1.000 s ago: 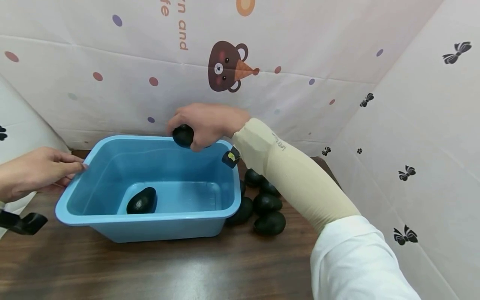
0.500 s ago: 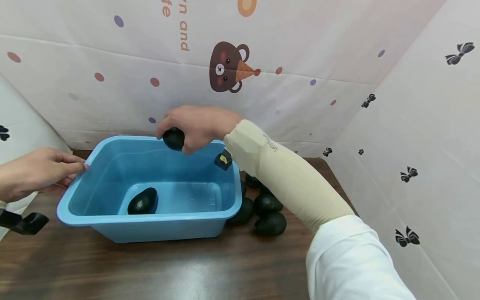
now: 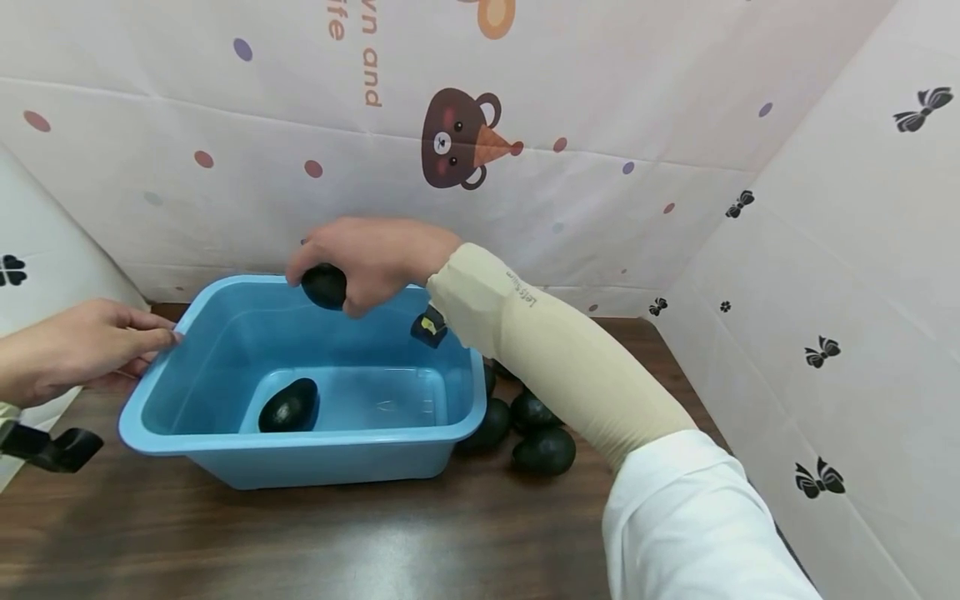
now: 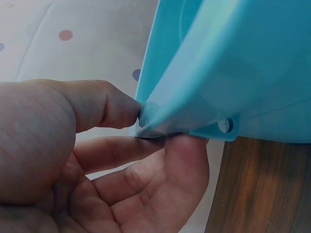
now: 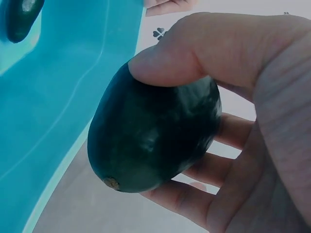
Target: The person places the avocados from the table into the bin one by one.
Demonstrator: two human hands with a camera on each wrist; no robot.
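A dark green avocado [image 5: 150, 136] is gripped in my right hand [image 3: 375, 254], thumb on one side and fingers round the other. In the head view it hangs over the far rim of a light blue plastic basin [image 3: 315, 446]. My left hand [image 3: 93, 346] pinches the basin's left rim; the left wrist view shows the thumb above the edge and curled fingers [image 4: 187, 160] beneath. Another avocado [image 3: 289, 406] lies on the basin's floor, toward the left.
Several more avocados [image 3: 543, 452] lie on the dark wooden table [image 3: 360, 542] to the basin's right, partly hidden by my right forearm. A printed sheet [image 3: 600, 83] with a bear hangs close behind the basin, and another stands along the right side.
My right hand has moved left along the basin's far rim, carrying the avocado. The left hand keeps its hold on the left rim, and the other avocado stays in the basin.
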